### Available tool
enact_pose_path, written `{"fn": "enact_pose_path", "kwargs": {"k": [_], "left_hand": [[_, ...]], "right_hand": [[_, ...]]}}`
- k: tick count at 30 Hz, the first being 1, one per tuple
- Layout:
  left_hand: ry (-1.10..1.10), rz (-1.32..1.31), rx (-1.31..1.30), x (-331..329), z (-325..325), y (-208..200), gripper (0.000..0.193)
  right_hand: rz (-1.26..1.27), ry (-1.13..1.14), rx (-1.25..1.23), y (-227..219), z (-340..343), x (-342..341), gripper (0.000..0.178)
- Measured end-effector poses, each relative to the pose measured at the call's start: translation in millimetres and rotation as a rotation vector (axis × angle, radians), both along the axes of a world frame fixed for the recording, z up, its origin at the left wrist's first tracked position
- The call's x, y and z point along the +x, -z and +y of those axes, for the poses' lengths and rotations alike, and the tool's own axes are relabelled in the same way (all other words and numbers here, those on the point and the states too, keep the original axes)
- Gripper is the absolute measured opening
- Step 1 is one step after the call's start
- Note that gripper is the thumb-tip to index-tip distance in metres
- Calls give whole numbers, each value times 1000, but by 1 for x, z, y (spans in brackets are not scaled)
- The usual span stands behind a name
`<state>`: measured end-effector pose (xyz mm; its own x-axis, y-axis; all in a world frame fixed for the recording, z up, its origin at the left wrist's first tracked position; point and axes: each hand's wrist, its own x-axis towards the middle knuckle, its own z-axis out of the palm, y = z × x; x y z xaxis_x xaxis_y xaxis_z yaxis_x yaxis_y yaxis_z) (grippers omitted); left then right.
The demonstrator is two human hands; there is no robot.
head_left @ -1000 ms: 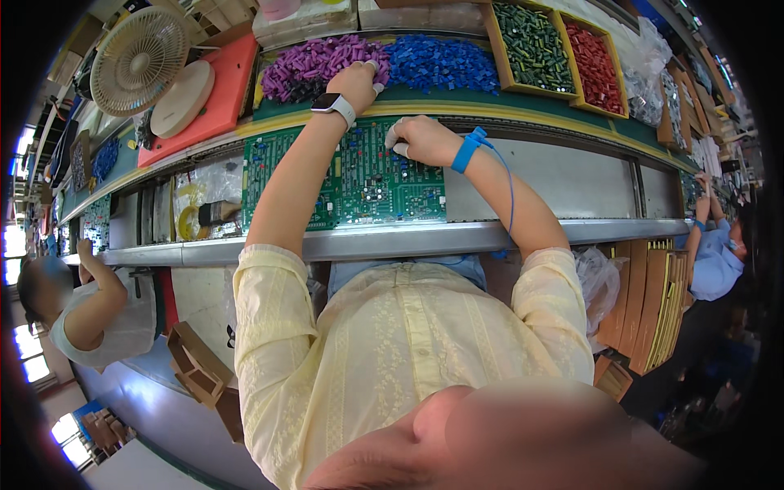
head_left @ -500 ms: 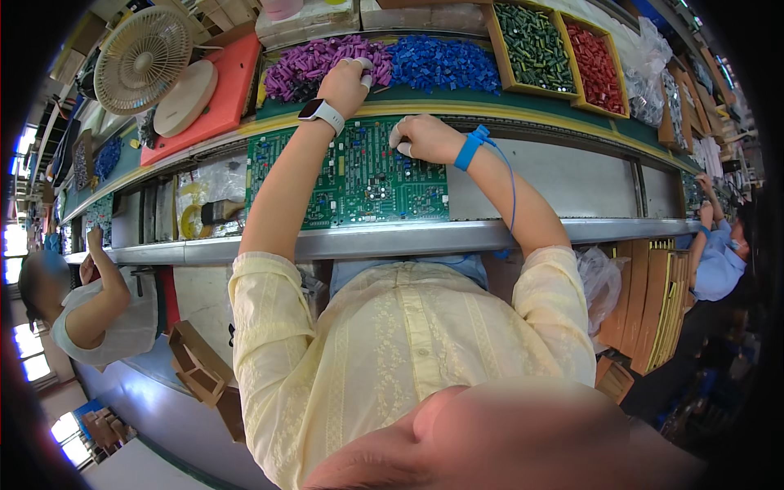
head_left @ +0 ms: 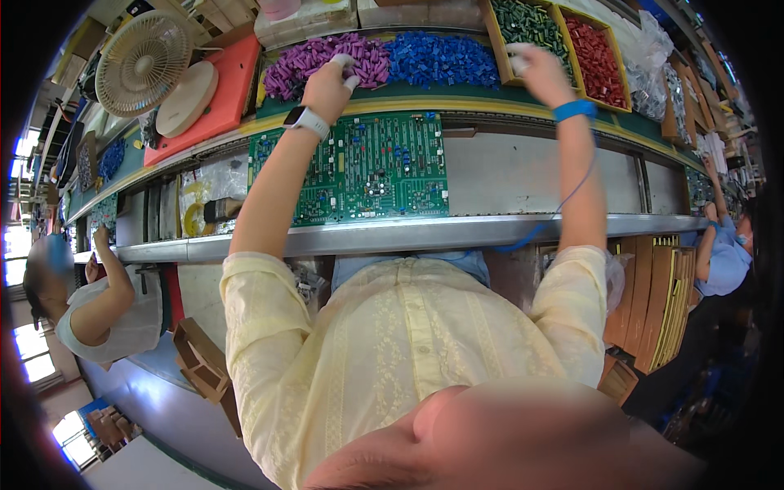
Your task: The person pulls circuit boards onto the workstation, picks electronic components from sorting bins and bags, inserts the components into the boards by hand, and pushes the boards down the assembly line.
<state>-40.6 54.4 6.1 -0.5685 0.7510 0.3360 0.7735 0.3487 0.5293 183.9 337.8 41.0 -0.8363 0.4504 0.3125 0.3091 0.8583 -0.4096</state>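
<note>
At the purple cylindrical parts (head_left: 286, 65), my left hand (head_left: 328, 86) touches the right side of the heap, its white-capped thumb and finger spread apart. Over the lower left of the box of green parts (head_left: 535, 28) is my right hand (head_left: 541, 73), its white-capped fingertips pointing left. Motion blur hides whether it pinches anything. Between my arms lies a green circuit board (head_left: 371, 167) with many small components fitted, including several blue and red ones. A blue wrist strap (head_left: 575, 109) with a cord circles my right wrist.
Blue parts (head_left: 441, 61) are heaped between the purple and green ones. A box of red parts (head_left: 594, 65) stands to the right. The metal rail (head_left: 490, 231) runs along the front. A fan (head_left: 143, 64) stands at far left; co-workers sit at both sides.
My right hand has left the circuit board and moved up and right to the green parts. My left hand has shifted slightly left and down, still at the purple parts.
</note>
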Motion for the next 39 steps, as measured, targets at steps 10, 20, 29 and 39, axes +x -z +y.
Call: {"fn": "enact_pose_path", "kwargs": {"k": [10,20,29,39], "left_hand": [[310,-216,-97,92,-120,-11,15],[467,-33,-307,96,-132,9,13],[536,-16,-230,95,-132,10,10],[629,84,-226,94,-125,10,10]], "right_hand": [[-528,757,97,42,184,102,38],[-556,690,91,49,197,98,37],[-409,700,147,52,189,99,34],[363,413,-271,14,68,84,19]]}}
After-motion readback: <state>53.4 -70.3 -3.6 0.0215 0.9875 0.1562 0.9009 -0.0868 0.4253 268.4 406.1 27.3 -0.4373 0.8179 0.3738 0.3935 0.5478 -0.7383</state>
